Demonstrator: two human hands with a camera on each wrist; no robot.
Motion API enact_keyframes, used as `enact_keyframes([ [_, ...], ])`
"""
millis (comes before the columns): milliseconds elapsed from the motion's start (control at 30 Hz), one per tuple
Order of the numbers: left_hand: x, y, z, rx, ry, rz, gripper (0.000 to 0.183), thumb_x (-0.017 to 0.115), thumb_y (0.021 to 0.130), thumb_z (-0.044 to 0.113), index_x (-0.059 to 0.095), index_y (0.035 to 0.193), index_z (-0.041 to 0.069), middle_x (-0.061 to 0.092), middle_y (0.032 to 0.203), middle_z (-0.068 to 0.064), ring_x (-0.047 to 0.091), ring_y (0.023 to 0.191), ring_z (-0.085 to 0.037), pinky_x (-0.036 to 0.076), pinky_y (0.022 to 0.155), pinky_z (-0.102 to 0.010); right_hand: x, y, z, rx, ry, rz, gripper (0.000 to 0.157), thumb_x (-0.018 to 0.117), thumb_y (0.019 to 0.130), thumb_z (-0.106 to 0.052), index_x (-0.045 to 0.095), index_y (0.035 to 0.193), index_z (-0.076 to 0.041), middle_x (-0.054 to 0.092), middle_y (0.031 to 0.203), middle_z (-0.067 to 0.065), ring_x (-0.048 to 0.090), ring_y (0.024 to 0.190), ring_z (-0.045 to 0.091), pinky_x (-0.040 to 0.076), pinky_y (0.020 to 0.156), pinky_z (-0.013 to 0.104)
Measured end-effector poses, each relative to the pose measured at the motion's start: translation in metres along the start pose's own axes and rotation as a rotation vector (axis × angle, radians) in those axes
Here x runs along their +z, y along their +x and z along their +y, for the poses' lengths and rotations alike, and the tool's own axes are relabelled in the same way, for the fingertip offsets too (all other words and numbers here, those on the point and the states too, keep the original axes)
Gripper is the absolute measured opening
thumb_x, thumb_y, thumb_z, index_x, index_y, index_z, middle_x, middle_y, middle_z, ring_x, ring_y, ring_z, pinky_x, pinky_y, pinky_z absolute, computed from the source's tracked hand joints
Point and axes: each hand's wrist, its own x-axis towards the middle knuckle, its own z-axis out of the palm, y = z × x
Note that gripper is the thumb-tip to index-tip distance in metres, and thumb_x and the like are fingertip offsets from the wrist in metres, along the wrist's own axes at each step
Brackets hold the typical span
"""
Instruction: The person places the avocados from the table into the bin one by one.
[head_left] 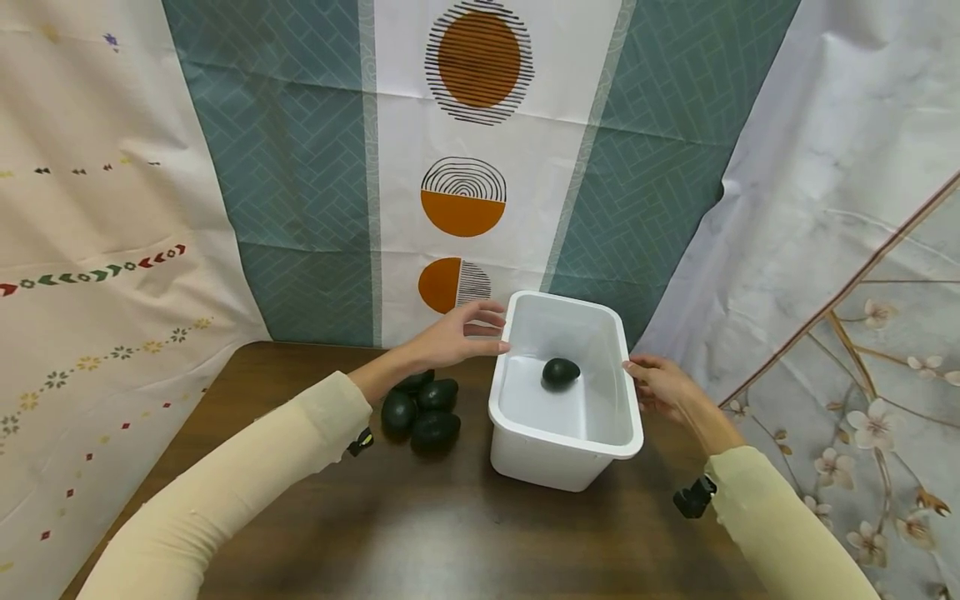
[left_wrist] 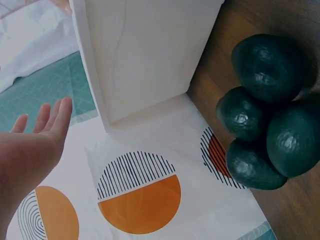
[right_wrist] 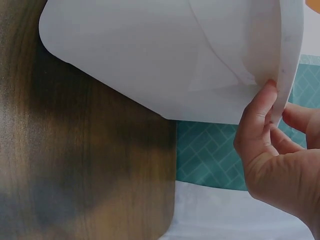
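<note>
A white plastic bin (head_left: 540,465) stands on the table with a single dark green avocado (head_left: 558,373) on its floor. At the bin's right rim is my right hand (head_left: 663,385); the right wrist view shows its thumb and fingers pinching the lip of the bin (right_wrist: 150,60). My left hand (head_left: 457,337) hovers by the left rim, fingers spread and slightly bent. In the left wrist view that hand (left_wrist: 32,150) holds nothing, with a gap between its fingertips and the bin wall (left_wrist: 145,55). Several more avocados (head_left: 435,431) sit in a cluster left of the bin, partly under my left forearm.
The dark wooden table (head_left: 420,517) reaches back to a hanging patterned cloth (head_left: 300,167) close behind the bin. More cloth (head_left: 840,250) hangs along the right side, and a cream cloth (head_left: 112,275) covers the left.
</note>
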Motion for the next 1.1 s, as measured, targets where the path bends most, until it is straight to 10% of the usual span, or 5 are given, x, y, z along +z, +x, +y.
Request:
enact_keyframes([
  [1100,-0.04,-0.039,-0.034,-0.024,0.315,0.078,0.074,0.081,0.096,0.031,0.044,0.158,0.011,0.049,0.157,-0.015,0.051,0.143,-0.037,0.044,0.115,-0.05,-0.003,0.001,0.002,-0.022,-0.023,-0.019,0.054,0.054,0.113,-0.028,0.039,0.151,0.008,0.067,0.094,-0.005,0.062,0.08,0.009,0.056,0.068,0.032],
])
